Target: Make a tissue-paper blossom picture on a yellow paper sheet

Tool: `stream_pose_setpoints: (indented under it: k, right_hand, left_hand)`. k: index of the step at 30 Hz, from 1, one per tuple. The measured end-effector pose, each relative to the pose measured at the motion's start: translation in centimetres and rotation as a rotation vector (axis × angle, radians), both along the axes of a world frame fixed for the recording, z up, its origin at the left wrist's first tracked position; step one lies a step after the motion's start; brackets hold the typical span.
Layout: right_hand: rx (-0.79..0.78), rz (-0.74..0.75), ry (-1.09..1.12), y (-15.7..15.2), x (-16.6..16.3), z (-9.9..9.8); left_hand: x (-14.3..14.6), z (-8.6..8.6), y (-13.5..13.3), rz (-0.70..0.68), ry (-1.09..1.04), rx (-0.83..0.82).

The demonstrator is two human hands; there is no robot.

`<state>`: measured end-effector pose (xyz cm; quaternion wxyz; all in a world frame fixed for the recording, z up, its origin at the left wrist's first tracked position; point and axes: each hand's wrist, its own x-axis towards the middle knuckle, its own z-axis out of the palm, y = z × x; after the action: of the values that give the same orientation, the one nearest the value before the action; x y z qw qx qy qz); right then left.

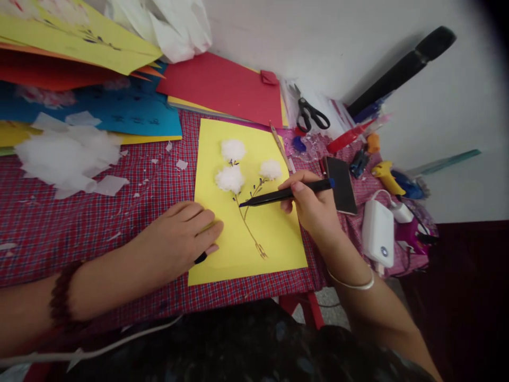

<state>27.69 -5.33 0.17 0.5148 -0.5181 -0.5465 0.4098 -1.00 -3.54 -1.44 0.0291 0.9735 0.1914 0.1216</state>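
Observation:
A yellow sheet of paper (222,254) lies on the checked cloth, with three white fluffy cotton tufts on it, one of them this upper tuft (233,149). Thin brown stems (250,231) with small dark buds are drawn below the tufts. My right hand (314,204) is closed around a black marker pen (274,197) with a blue end, its tip at the left stem. Resting on the sheet's left edge, my left hand (186,236) is closed on a small black cap (201,258), mostly hidden under the fingers.
White tissue squares (67,154) are heaped at the left, with scraps around. Coloured cards (147,119) and a red sheet (226,87) lie behind. To the right are scissors (310,111), a black notebook (340,183), a yellow glue gun (387,176) and a white power bank (377,233).

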Motion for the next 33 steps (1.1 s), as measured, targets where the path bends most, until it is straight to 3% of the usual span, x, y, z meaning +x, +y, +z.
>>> stream_pose_setpoints:
  k: [13,19,22,25,29,33]
  right_hand:
    - [-0.023,0.044,-0.074,0.9,-0.6,0.2]
    - [-0.111,0.022,-0.032,1.3,-0.4,0.3]
    - [-0.062,-0.082,0.133,1.9,0.9,0.8]
    - [0.106,-0.254,0.243,2.9,3.2,1.4]
    - [0.270,-0.522,0.178,4.1,7.1,1.3]
    - [0.213,-0.625,0.028,5.0,9.5,0.0]
  left_hand:
    - [0.0,0.1,0.0,0.001,0.000,-0.017]
    - [-0.1,0.0,-0.1,0.021,-0.030,-0.081]
    - [-0.1,-0.1,-0.1,0.026,-0.019,-0.077]
    - [-0.2,-0.3,-0.2,0.023,-0.026,-0.048]
    - [-0.6,-0.7,0.0,-0.004,-0.075,-0.025]
    - [-1.1,-0.8,0.9,-0.085,-0.026,-0.035]
